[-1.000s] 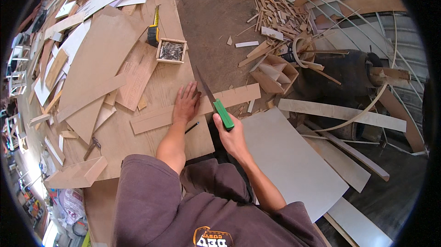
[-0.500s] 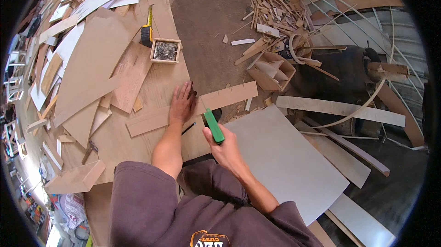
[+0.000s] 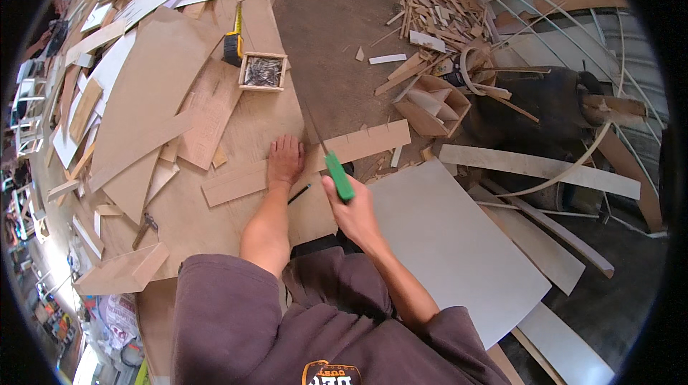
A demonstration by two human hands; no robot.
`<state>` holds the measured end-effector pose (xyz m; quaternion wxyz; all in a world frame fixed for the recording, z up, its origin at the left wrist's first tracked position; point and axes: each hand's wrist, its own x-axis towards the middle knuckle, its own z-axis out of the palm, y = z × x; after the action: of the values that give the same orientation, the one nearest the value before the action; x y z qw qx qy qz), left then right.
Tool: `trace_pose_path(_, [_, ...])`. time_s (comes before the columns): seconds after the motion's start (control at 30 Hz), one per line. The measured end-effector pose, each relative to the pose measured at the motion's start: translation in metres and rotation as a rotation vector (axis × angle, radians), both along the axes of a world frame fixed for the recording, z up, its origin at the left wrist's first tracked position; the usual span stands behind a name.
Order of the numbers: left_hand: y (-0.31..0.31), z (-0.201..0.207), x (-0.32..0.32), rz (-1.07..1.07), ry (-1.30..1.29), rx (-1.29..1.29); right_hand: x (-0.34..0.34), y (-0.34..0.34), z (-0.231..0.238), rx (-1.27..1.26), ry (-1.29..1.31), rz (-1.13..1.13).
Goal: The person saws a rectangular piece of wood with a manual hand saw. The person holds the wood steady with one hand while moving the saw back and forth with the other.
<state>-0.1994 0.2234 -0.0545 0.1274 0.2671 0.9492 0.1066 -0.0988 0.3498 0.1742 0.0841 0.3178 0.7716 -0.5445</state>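
A long, narrow wooden strip [image 3: 365,143] lies across the edge of the plywood sheet, its right part sticking out past it. Thin cut lines show on that part. My left hand [image 3: 287,161] lies flat on the strip, fingers stretched forward and holding nothing. Just to its right, my right hand [image 3: 351,206] is closed round the green handle of a handsaw [image 3: 338,176]. The saw's thin blade, seen nearly edge-on, crosses the strip and points away from me. A dark pencil [image 3: 299,194] rests on the plywood beside my left wrist.
Beyond my left hand stand a small wooden box of nails [image 3: 262,72] and a yellow-black tape measure [image 3: 233,45]. A hammer [image 3: 146,230] and board offcuts [image 3: 154,77] lie left. Right are a grey panel [image 3: 444,234], a wooden bin [image 3: 433,107] and heaped scraps [image 3: 444,23].
My right hand has pushed the saw forward, and more of its blade shows beyond the strip. My left hand stays on the strip, its fingers closer together. The view has shifted slightly.
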Motion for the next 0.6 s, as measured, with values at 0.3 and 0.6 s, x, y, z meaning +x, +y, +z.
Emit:
trace_pose_path(0.3, [-0.01, -0.006, 0.0, -0.04, 0.212, 0.117, -0.013, -0.005, -0.011, 0.047, -0.005, 0.064])
trace_pose_path(0.6, [-0.008, -0.011, 0.002, -0.058, 0.282, 0.095, -0.011, -0.004, -0.017, -0.021, -0.019, -0.003])
